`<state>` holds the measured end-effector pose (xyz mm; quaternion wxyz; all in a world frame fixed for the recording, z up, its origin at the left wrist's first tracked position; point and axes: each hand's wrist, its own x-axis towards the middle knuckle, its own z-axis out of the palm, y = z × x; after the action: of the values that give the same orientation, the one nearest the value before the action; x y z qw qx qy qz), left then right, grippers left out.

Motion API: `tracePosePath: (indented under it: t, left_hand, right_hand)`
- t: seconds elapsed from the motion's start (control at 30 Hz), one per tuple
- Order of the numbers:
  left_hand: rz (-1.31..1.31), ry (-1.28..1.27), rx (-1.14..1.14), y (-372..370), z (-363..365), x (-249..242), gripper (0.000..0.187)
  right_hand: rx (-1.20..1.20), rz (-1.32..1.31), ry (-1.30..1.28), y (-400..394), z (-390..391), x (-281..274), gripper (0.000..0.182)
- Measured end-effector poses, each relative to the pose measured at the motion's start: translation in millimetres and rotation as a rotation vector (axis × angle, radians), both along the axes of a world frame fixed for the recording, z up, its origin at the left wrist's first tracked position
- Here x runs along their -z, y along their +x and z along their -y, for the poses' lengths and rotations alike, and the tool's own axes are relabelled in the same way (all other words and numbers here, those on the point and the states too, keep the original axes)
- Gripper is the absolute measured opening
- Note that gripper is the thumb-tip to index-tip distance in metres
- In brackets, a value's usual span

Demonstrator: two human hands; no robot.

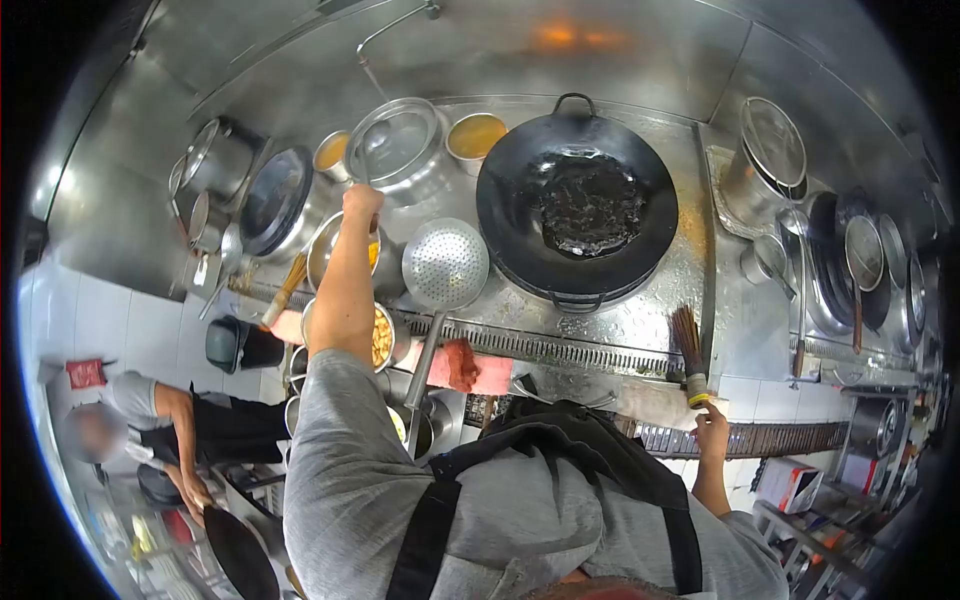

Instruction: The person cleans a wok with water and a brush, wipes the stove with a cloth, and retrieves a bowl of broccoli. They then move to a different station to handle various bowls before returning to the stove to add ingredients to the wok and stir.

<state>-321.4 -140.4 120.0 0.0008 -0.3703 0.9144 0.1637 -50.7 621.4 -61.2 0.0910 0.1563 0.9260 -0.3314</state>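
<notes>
Left hand [362,200] closed round ladle [376,136] handle; right hand [712,430] pinching brush [687,340] by yellow-banded end | ladle bowl within pot [410,190] rim, depth unclear; bristles at stove [691,200] front edge | wok [510,190] between | level ladle likely spills least

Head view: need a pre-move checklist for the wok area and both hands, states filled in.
1. Left hand gripping the ladle: ok.
2. Ladle bowl within the rim of the pot: ok in outline; whether it touches liquid, cannot tell.
3. Right hand free: not ok, it is on the yellow-banded end of the brush.
4. Wok upright on the stove: ok.
5. Wok dry inside: not ok, its dark middle looks wet and shiny.
6. Flame under the wok: cannot tell, hidden.
</notes>
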Motion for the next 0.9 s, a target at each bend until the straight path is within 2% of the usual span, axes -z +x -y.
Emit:
tracePosePath:
  t: [0.03,0.1,0.13,0.17,0.23,0.27,0.3,0.37,0.4,0.5,0.53,0.57,0.6,0.67,0.7,0.73,0.77,0.87,0.9]
  left_hand:
    - [0.003,0.002,0.015,-20.6,36.3,44.7,0.022]
    - [0.066,0.512,0.159,-79.1,110.4,116.8,0.022]
    - [-0.338,1.082,-0.036,-45.0,49.4,41.9,0.02]
    - [-0.335,1.083,-0.03,-51.4,47.9,32.5,0.02]
    - [-0.721,1.89,-0.543,-67.6,37.3,5.8,0.015]
    - [-0.794,1.989,-0.531,-65.4,27.7,-12.5,0.012]
    - [-0.783,1.992,-0.52,-72.6,25.2,-27.2,0.012]
    - [-0.735,1.806,-0.301,-90.2,24.1,-45.3,0.013]
    - [-0.727,1.811,-0.294,-94.6,21.5,-57.3,0.013]
    - [-0.565,1.203,-0.053,-94.8,20.8,-80.9,0.008]
    - [-0.373,0.996,-0.032,-102.0,28.4,-81.3,0.007]
    - [-0.378,0.998,-0.042,-99.2,33.1,-77.6,0.007]
    - [-0.235,0.696,0.026,-93.2,28.4,-79.0,0.007]
    - [0.112,0.005,0.234,-64.8,2.4,-102.9,0.016]
    - [0.11,0.002,0.221,-59.6,12.9,-92.1,0.016]
    - [0.176,-0.051,0.27,-58.3,28.2,-68.2,0.018]
    - [0.244,-0.104,0.321,-56.8,39.2,-50.3,0.021]
    - [0.187,-0.132,0.363,-33.9,39.8,-27.2,0.019]
    - [0.122,0.101,0.236,-28.5,40.4,-21.4,0.017]
  right_hand:
    - [0.015,0.003,0.002,8.4,-0.9,-3.4,0.038]
    - [0.084,-0.047,0.012,18.2,4.8,-20.0,0.039]
    - [0.113,-0.058,0.007,25.8,-2.2,-10.0,0.039]
    - [0.119,-0.059,0.006,32.7,-6.3,-7.2,0.039]
    - [0.179,0.013,0.01,39.4,1.8,-15.4,0.038]
    - [0.304,0.13,-0.111,40.3,12.7,-31.4,0.037]
    - [0.316,0.127,-0.115,42.7,18.6,-34.2,0.037]
    - [0.311,0.175,-0.127,47.5,28.8,-36.7,0.036]
    - [0.32,0.172,-0.127,47.6,32.4,-34.6,0.036]
    - [0.2,0.131,-0.036,47.2,37.0,-16.3,0.035]
    - [0.093,-0.005,0.083,43.6,36.4,-10.3,0.034]
    - [-0.019,-0.145,0.2,38.6,33.9,-5.9,0.033]
    - [0.122,-0.078,0.113,29.6,40.7,-13.1,0.031]
    - [0.16,-0.095,0.101,6.6,62.8,-59.3,0.03]
    - [0.217,-0.114,0.085,-0.3,69.8,-72.1,0.029]
    - [0.208,-0.202,0.206,-5.2,57.2,-55.3,0.029]
    - [0.19,-0.296,0.244,-12.7,64.8,-69.5,0.029]
    - [0.143,-0.292,0.306,-29.5,59.0,-65.1,0.033]
    - [0.03,-0.274,0.344,-34.6,56.2,-55.8,0.036]
